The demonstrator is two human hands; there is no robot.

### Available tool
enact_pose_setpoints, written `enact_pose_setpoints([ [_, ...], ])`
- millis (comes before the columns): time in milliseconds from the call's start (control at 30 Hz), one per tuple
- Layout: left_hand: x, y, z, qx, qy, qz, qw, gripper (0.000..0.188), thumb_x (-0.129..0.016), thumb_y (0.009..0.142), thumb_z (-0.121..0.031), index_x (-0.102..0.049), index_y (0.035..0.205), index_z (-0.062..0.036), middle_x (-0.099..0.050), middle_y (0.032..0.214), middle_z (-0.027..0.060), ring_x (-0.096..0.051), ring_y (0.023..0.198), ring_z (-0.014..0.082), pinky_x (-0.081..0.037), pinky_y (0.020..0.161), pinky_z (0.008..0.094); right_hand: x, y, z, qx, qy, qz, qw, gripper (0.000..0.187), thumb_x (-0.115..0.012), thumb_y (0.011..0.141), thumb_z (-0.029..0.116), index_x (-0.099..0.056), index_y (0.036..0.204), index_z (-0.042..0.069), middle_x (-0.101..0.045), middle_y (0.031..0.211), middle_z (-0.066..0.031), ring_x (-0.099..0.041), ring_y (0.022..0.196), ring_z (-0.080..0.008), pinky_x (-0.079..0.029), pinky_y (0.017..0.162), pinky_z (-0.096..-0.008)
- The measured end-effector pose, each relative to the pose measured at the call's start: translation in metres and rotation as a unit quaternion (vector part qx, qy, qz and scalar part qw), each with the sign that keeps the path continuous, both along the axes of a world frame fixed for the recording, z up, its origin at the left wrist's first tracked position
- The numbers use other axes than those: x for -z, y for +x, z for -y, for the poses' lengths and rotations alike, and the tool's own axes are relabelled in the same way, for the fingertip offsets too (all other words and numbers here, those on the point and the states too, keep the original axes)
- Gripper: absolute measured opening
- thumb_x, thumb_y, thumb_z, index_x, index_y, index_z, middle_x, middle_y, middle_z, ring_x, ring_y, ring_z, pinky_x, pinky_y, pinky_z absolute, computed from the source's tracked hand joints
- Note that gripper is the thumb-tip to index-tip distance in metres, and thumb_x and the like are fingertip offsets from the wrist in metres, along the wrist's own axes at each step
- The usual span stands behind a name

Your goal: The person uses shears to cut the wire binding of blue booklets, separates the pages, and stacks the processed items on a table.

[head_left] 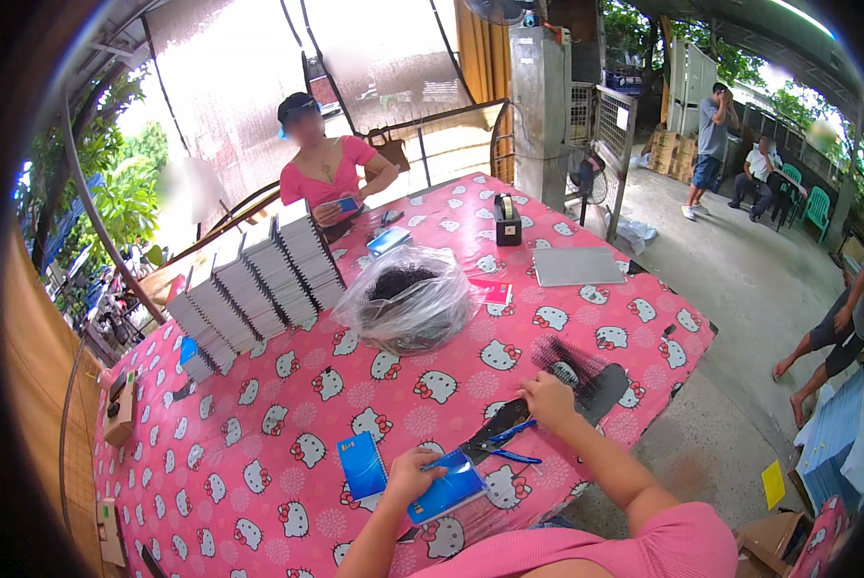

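Pink sleeve fronts pink tablecloth and concrete floor, left hand gripping blue notebook, right hand at coils, grip unclear.

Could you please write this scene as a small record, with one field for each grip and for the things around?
Left grip: holds a blue notebook
Right grip: at the edge of the black coils; whether it holds one, I cannot tell
Between them: blue-handled pliers
Left of left grip: second notebook
Farther in: clear bag with black contents; notebook stacks to its left; tape dispenser
Surface: pink patterned cloth
Opposite: seemingly one person, pink top, small blue item in hand
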State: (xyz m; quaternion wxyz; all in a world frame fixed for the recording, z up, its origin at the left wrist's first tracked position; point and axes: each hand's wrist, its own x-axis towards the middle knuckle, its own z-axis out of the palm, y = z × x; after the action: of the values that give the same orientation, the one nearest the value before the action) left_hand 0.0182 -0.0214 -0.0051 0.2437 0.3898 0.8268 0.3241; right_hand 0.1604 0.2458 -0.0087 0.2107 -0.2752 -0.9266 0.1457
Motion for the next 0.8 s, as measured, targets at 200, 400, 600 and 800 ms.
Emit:
enact_pose_setpoints([
  [200,-0.047,0.034,-0.002,-0.009,0.080,-0.137,0.987,0.030,-0.075,0.066,-0.020,-0.070,0.095,-0.0108,-0.064,0.075,0.0106,-0.061,0.074,0.0252,-0.045,0.074,0.0377,-0.034,0.014,0.062,-0.167,-0.214,-0.133,0.953,0.023,-0.062,0.081,0.024,-0.065,0.095,0.006,-0.061,0.088,-0.0141,-0.060,0.084,-0.0299,-0.047,0.070,-0.0387],
  [400,-0.045,0.049,0.005,0.035,0.131,-0.272,0.953,0.015,-0.070,0.071,-0.017,-0.070,0.085,-0.0114,-0.065,0.075,0.0044,-0.059,0.072,0.0209,-0.039,0.073,0.0353,-0.052,0.019,0.100,-0.242,-0.299,-0.148,0.911,0.025,-0.064,0.080,0.026,-0.066,0.094,0.005,-0.060,0.087,-0.0136,-0.060,0.077,-0.0271,-0.047,0.068,-0.0366],
  [600,-0.050,0.062,0.001,0.004,0.214,-0.260,0.941,0.013,-0.072,0.070,-0.017,-0.069,0.079,-0.0091,-0.065,0.075,0.0048,-0.059,0.071,0.0212,-0.038,0.073,0.0345,-0.033,0.020,0.092,-0.242,-0.332,-0.164,0.897,0.022,-0.071,0.074,0.013,-0.067,0.094,0.004,-0.058,0.082,-0.0067,-0.058,0.076,-0.0156,-0.046,0.066,-0.0281],
  [800,-0.046,0.061,-0.003,-0.041,0.176,-0.278,0.943,0.011,-0.074,0.070,-0.021,-0.071,0.077,-0.0144,-0.066,0.084,-0.0016,-0.057,0.090,0.0175,-0.023,0.098,0.0447,-0.017,0.014,0.085,-0.242,-0.426,-0.159,0.857,0.022,-0.071,0.073,0.004,-0.070,0.095,0.003,-0.061,0.085,-0.0067,-0.060,0.077,-0.0127,-0.049,0.067,-0.0264],
])
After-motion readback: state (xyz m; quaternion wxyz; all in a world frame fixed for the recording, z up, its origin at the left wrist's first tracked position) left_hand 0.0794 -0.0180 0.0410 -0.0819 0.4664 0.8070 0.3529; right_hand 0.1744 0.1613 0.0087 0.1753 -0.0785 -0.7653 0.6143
